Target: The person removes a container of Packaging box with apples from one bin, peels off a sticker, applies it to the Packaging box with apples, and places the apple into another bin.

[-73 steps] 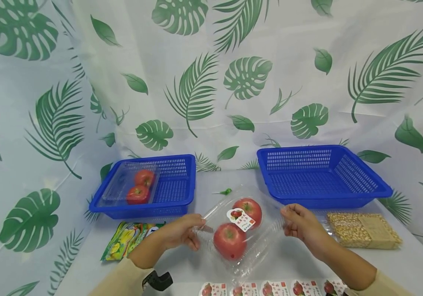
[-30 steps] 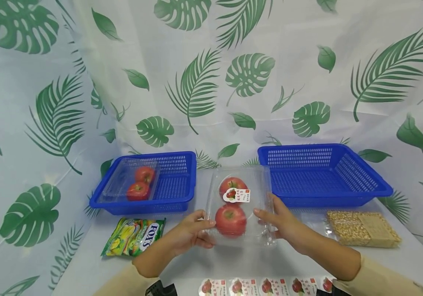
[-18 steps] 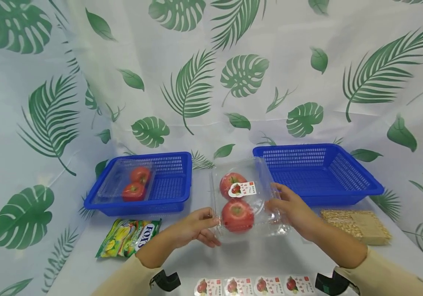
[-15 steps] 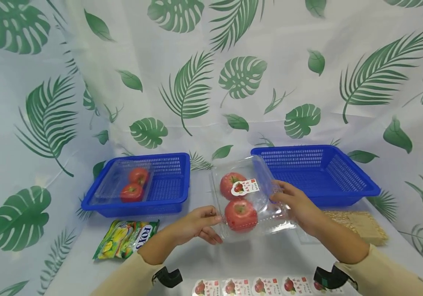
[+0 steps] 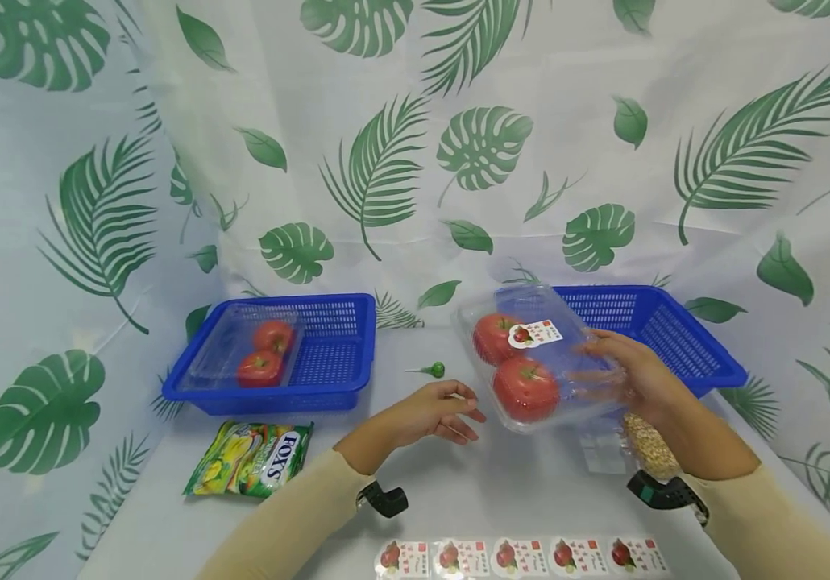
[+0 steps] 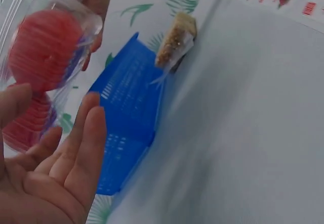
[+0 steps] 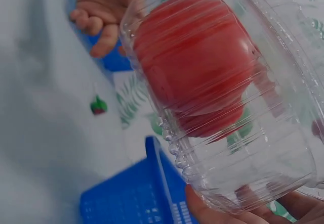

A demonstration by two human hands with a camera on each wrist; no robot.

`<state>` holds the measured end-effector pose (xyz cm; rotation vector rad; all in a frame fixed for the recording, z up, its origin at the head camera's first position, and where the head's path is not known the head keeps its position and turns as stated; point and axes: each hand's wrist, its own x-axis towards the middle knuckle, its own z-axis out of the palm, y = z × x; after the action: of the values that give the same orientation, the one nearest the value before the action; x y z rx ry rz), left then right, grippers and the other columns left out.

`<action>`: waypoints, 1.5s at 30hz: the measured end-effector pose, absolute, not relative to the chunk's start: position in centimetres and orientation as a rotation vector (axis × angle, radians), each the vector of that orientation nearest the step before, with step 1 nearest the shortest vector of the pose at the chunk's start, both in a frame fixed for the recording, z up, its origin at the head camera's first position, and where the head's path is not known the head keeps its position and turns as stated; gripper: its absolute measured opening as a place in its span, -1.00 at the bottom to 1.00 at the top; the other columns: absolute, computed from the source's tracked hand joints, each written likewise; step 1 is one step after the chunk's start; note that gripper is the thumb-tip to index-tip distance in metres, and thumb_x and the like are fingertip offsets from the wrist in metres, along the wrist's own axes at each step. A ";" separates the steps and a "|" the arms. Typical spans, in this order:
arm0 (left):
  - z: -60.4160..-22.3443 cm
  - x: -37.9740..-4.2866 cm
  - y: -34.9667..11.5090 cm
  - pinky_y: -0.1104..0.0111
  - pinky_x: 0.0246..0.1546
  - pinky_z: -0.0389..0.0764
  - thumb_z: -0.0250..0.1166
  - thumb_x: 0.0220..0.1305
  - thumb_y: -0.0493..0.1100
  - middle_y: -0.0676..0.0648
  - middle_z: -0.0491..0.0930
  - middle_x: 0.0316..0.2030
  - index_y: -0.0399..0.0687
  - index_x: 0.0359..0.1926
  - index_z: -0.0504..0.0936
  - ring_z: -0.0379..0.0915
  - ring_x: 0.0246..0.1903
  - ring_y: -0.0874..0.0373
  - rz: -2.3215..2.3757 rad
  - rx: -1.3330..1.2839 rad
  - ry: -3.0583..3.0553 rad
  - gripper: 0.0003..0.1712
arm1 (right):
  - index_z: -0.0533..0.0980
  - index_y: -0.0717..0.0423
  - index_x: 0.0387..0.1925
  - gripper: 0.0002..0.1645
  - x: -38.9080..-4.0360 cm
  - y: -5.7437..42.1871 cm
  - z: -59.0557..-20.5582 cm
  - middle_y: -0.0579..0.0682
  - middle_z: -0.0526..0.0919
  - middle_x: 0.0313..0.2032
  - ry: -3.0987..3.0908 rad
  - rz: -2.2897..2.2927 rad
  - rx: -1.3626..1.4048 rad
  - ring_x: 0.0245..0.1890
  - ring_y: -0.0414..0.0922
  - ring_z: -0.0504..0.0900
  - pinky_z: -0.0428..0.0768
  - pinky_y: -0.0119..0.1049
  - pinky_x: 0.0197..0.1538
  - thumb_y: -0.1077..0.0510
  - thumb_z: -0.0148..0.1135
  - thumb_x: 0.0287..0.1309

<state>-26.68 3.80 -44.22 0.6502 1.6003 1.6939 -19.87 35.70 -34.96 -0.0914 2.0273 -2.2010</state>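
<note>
Head camera first: there's the clear box (image 5: 567,362), up off the worktop (image 5: 502,499), tilted before the right-hand blue basket (image 5: 701,346), and the right hand (image 5: 628,374) has it alone! That grip is curled round the box's right side, while both apples (image 5: 527,388) sit over at the left. There's the danger, I'd say: weight that far from the fingers could swing the left end down, and a harder squeeze might buckle the thin plastic. Come in low and the basket's rim could catch the underside. The right arm (image 5: 720,443) slants in from the lower right; the left hand (image 5: 433,415) hovers near the box but apart from it, its fingers spread on nothing.

Over to the left wrist: that same palm fills the near corner, fingers reaching forward and lightly bent, nothing between them. The thumb only overlaps the box from this angle, so there's no support here if it slips.

And the right wrist: fingertips hook round the box's lower edge, beside bare room within. Tip it that way and the apples could roll, upsetting the balance. Whether the lid is snapped down, I can't tell; a loose one could spill them.
</note>
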 end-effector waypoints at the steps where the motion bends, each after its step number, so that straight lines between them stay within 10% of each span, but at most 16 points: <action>1: -44.4 -26.9 4.4 0.11 -0.16 0.67 0.15 0.43 -0.13 -0.27 0.61 -0.02 -0.34 0.18 0.36 0.66 -0.22 -0.08 1.716 0.616 1.603 -0.55 | 0.45 -0.08 0.17 -0.66 -20.0 36.1 -34.9 -0.06 0.54 0.00 2.009 -2.224 -0.090 -0.14 0.08 0.70 0.62 0.08 -0.11 0.06 0.06 0.42; 17: -45.9 -29.6 11.3 0.08 -0.11 0.64 0.26 0.34 -0.13 -0.41 0.52 0.07 -0.28 0.38 0.18 0.52 0.01 -0.28 1.999 0.319 1.489 -0.29 | 0.41 -0.05 0.06 -0.78 -22.8 41.8 -34.4 -0.10 0.58 -0.08 1.983 -2.273 -0.140 -0.19 0.11 0.71 0.67 0.05 -0.18 0.12 -0.08 0.48; 34: -45.1 -30.5 14.6 0.21 -0.22 0.69 0.29 0.21 -0.44 -0.23 0.66 -0.31 -0.19 -0.26 0.44 0.62 -0.44 0.06 2.156 0.125 1.394 -0.80 | 0.66 0.03 -0.30 -0.70 -24.9 46.4 -34.1 -0.09 0.62 -0.20 1.882 -2.427 0.036 -0.30 0.08 0.72 0.69 0.01 -0.24 0.14 0.01 0.45; 40: -44.9 -30.2 13.2 0.17 -0.18 0.67 0.28 0.22 -0.45 -0.31 0.65 -0.20 -0.20 -0.28 0.43 0.64 -0.39 0.02 2.119 0.118 1.414 -0.81 | 0.52 0.00 -0.14 -0.91 -25.3 47.5 -34.7 -0.14 0.57 -0.18 1.926 -2.427 0.201 -0.32 0.02 0.71 0.70 -0.03 -0.25 0.12 0.14 0.38; 45: -44.6 -30.0 12.4 0.19 -0.20 0.68 0.29 0.23 -0.42 -0.20 0.66 -0.33 -0.30 -0.13 0.43 0.65 -0.40 0.03 2.075 0.156 1.437 -0.77 | 0.30 -0.01 0.01 -0.70 -25.3 48.4 -35.4 -0.14 0.41 -0.09 1.993 -2.386 0.293 -0.30 -0.04 0.70 0.69 -0.04 -0.21 0.08 0.18 0.35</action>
<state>-29.97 12.39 -44.57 0.1565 1.4374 2.0749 -25.35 48.36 -35.39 0.2935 1.9932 -2.3860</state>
